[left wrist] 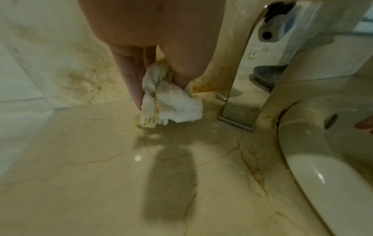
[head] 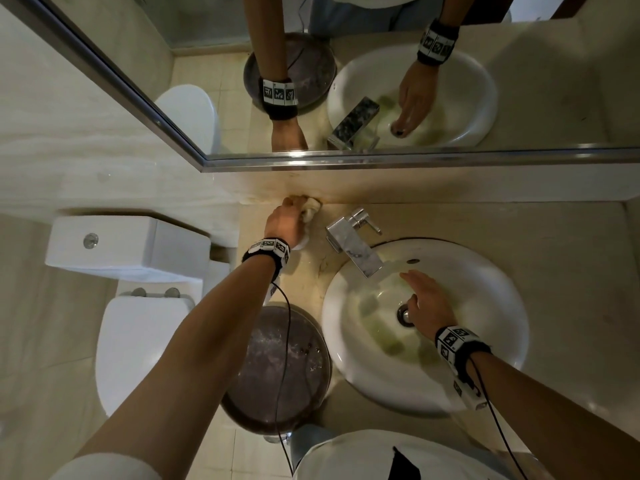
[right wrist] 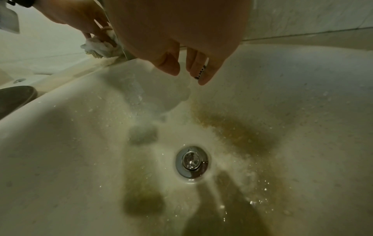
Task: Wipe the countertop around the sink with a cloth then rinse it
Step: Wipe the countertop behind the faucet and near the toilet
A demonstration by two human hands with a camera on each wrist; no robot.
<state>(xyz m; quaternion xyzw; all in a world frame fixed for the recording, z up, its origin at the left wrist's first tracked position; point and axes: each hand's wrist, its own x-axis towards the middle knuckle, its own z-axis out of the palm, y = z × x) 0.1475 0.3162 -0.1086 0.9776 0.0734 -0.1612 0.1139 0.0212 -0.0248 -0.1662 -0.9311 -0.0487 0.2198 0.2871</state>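
My left hand (head: 289,220) grips a bunched white cloth (head: 311,207) at the back left corner of the beige countertop (head: 304,268), against the stained wall. In the left wrist view the cloth (left wrist: 171,105) hangs from my curled fingers (left wrist: 131,76) and touches the counter (left wrist: 101,175). My right hand (head: 427,301) hovers flat over the white round sink (head: 491,299), fingers relaxed, holding nothing. The right wrist view shows those fingers (right wrist: 169,65) above the wet, yellow-stained basin (right wrist: 302,111) and the chrome drain (right wrist: 191,161).
A chrome tap (head: 353,242) stands between the cloth and the sink. A mirror (head: 346,81) runs along the wall behind. Left of the counter are a white toilet (head: 138,327) and a dark round bin lid (head: 277,368) below the edge.
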